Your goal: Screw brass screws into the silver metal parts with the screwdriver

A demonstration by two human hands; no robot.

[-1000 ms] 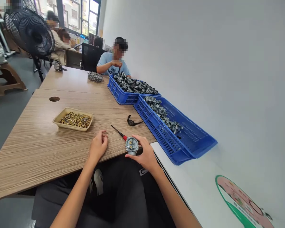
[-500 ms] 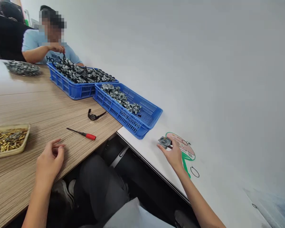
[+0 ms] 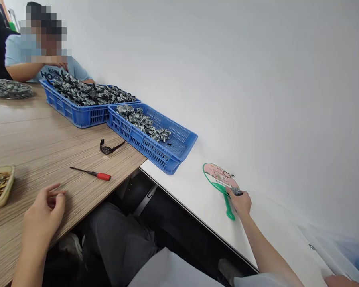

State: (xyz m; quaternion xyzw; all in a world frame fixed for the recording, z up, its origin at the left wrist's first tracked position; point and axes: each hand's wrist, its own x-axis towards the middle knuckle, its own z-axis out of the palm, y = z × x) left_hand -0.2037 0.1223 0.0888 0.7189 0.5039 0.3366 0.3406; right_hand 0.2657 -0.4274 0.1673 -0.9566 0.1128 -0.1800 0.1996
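My right hand [image 3: 241,202] is closed on a small grey metal part [image 3: 236,191], mostly hidden by the fingers. It is at the lower right edge of a round pink-and-white fan [image 3: 218,175] with a green handle, on the white surface. My left hand [image 3: 46,211] rests on the wooden table with fingers loosely curled and apart, holding nothing. Up and to the right of it lies a screwdriver [image 3: 103,176] with a red handle. Behind the screwdriver is a black wristwatch [image 3: 107,150].
A blue basket [image 3: 170,167] partly filled with metal parts spans the table corner. Another blue basket [image 3: 83,116] is heaped with parts; a person [image 3: 52,71] reaches into it. A bin [image 3: 10,185] of brass pieces stands left. Bagged parts [image 3: 8,88] lie behind.
My right hand has moved right and down with the metal part, uncovering more of the fan. The view has shifted right. My left hand keeps its place on the table.
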